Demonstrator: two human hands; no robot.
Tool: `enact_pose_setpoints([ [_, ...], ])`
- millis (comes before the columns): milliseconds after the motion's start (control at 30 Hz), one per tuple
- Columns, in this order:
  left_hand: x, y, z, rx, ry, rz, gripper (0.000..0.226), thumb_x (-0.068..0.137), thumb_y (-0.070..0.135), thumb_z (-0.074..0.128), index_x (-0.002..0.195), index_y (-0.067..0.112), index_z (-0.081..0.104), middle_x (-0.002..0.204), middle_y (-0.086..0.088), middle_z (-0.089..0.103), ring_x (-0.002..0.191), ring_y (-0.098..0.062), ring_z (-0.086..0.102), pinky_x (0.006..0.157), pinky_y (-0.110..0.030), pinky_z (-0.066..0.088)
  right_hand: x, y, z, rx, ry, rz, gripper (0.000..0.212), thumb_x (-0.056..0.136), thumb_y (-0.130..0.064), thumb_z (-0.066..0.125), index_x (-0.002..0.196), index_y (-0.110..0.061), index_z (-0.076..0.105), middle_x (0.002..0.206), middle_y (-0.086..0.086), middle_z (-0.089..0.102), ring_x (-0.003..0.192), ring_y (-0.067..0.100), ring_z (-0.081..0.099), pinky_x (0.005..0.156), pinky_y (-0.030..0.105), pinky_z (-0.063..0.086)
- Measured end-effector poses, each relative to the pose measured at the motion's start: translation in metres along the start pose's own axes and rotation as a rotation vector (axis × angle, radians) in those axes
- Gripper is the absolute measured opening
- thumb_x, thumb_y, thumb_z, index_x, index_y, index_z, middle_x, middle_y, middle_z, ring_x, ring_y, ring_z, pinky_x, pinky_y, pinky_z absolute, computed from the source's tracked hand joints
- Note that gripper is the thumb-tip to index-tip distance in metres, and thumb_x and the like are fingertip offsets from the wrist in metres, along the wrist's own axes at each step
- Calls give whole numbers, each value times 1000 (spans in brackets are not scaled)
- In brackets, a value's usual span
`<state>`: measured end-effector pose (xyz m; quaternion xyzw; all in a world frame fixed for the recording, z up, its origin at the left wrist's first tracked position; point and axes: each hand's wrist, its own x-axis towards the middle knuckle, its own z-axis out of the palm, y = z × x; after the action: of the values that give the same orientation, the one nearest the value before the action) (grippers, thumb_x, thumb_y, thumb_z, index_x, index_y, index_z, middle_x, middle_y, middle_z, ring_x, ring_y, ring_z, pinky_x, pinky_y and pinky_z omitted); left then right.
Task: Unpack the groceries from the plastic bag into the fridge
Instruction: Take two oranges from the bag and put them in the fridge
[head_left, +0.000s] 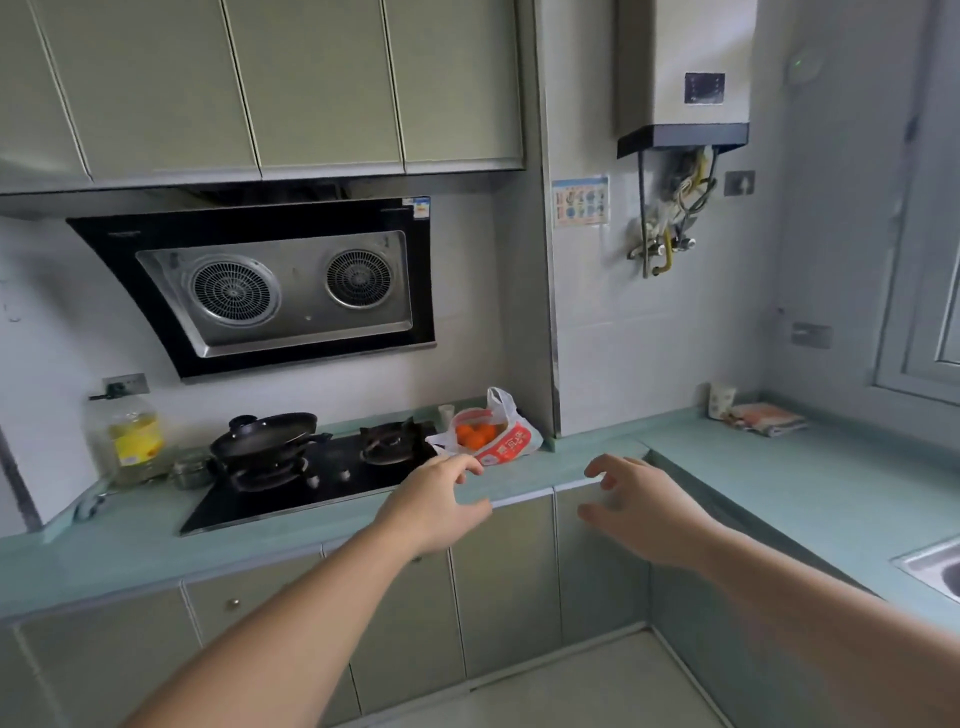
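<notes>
A white and red plastic bag (506, 441) sits on the teal countertop (524, 480) just right of the stove, against the wall corner. Orange fruits (475, 435) show through its open top. My left hand (441, 506) reaches out in front of the bag, fingers apart, its fingertips just short of the bag's lower left edge. My right hand (636, 512) is stretched out to the right of the bag, fingers spread and empty, over the counter's front edge. No fridge is in view.
A black gas stove (332, 480) holds a lidded black pan (265, 434). A large oil bottle (127, 439) and a small tin stand at the left. A cup (722, 401) and folded cloth (769, 418) lie at the back right; a sink (935, 569) is at the right edge.
</notes>
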<state>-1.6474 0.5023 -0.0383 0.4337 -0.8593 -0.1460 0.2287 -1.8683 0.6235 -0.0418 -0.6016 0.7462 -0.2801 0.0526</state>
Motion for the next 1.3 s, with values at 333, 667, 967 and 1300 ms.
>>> enact_pose_setpoints([
  [333,136,-85,49,-99,-25,-26,44,79,44,63,121,37,54,113,12,51,106,-11,54,93,-36,49,138,31,49,-153,-88,-21,45,87,-44,59,128,-33,47,122,-6,53,91,11,51,79,25,43],
  [667,281,-182,81,-142,-95,-93,50,82,41,63,128,34,45,118,9,49,109,-14,53,96,-37,47,300,50,113,-269,-197,-16,47,87,-42,58,131,-34,44,126,-8,51,106,13,55,82,25,45],
  [967,416,-231,115,-11,-159,-64,52,83,44,61,131,33,43,129,7,50,109,-15,53,92,-36,48,451,108,170,-194,-212,-3,46,88,-43,60,131,-34,45,125,-8,51,92,8,49,81,25,45],
  [1300,552,-284,170,-47,-216,-140,51,83,43,61,130,34,44,126,7,51,112,-13,52,94,-39,48,606,146,259,-91,-396,-14,46,87,-41,61,130,-34,48,122,-5,55,102,16,57,85,29,51],
])
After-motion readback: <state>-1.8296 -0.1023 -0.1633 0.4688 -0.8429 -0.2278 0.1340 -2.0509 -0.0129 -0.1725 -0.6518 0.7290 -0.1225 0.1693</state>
